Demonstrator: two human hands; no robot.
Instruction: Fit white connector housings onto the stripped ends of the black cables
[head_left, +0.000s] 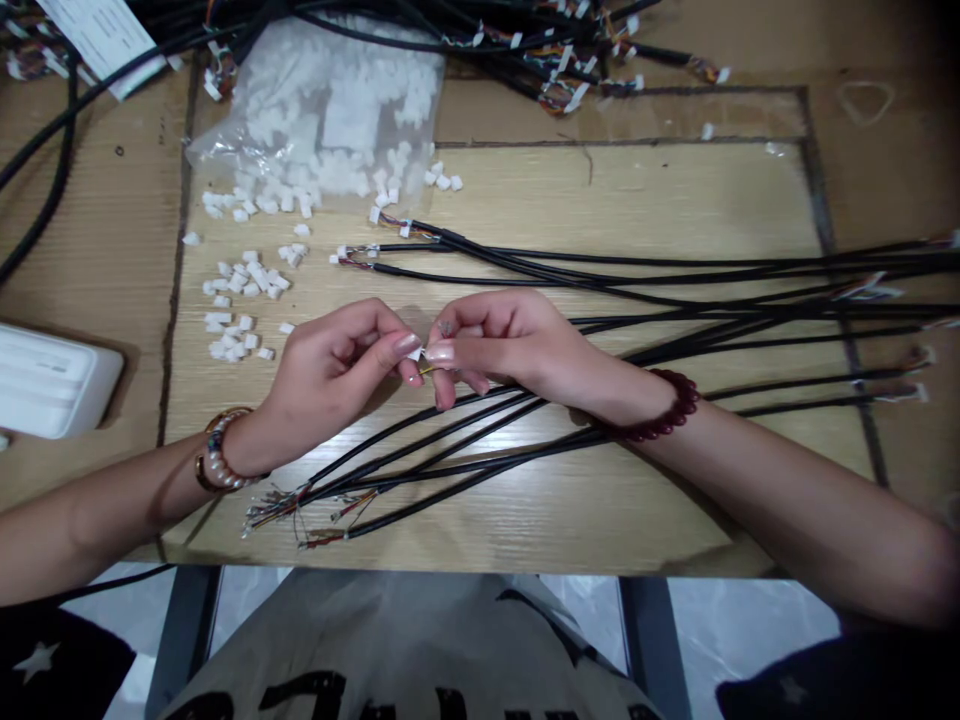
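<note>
My left hand (349,360) pinches a small white connector housing (415,352) between thumb and fingertips. Close against it, my right hand (495,345) is closed on thin wires (427,371), one of them yellow. Whether a wire sits inside the housing cannot be made out. Below the hands, several black cables (450,470) fan out to the lower left and end in bare coloured wires with small metal tips (274,508). Other black cables (525,262) lie above the hands, with white connectors (341,255) on their left ends.
Loose white housings (251,275) lie in small heaps left of my hands. A clear plastic bag (345,110) of housings lies behind them. Bundled cables (517,50) cover the back edge. A white box-shaped device (56,380) rests at the left on the table (675,190).
</note>
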